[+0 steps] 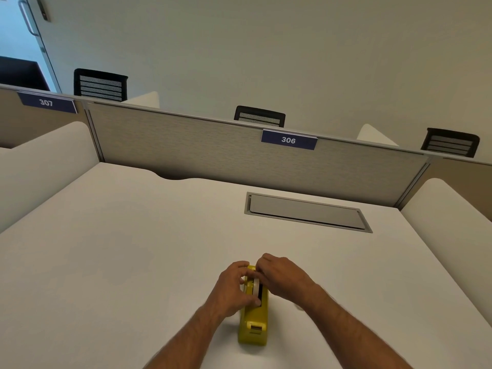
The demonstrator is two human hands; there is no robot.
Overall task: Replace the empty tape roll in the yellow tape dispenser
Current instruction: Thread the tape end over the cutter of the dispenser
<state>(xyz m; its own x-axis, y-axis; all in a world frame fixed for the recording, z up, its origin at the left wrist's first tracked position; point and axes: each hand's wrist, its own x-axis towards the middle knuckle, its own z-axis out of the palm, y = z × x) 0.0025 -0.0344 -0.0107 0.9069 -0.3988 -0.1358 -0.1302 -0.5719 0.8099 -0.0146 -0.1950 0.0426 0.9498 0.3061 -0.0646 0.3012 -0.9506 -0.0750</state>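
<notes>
**Both hands on the yellow dispenser at desk 306**

A glossy yellow plastic tape dispenser (253, 324) stands on the plain white desk top (133, 249), close to the near edge and a little right of the middle, its cutter end pointing toward the person. In the slot along its top sits a thin pale roll (256, 286), seen edge-on; whether it is a bare core or still carries tape I cannot tell from here.

The left hand (234, 286) is wrapped against the left side of the dispenser, fingers curled over the far top edge and the thumb lying along the dark slot beside the roll. The right hand (279, 275) comes in from the other side, fingers bent and bunched at the far end of the roll, where they meet the left hand's fingertips. It looks pinched on the roll's rim, though the knuckles hide the actual contact. Both bare forearms reach up from the bottom of the view and converge on the dispenser.

Farther back in the desk, well apart from the hands, a grey rectangular metal flap (306, 211) is set flush in the surface. Behind that rises a beige fabric partition (186, 145) carrying a dark blue number plate reading 306 (288, 140); a second plate reading 307 (46, 102) hangs on the neighbouring panel to the left. The backs of three black mesh office chairs (259, 117) show above the partition, against a plain pale wall.
</notes>
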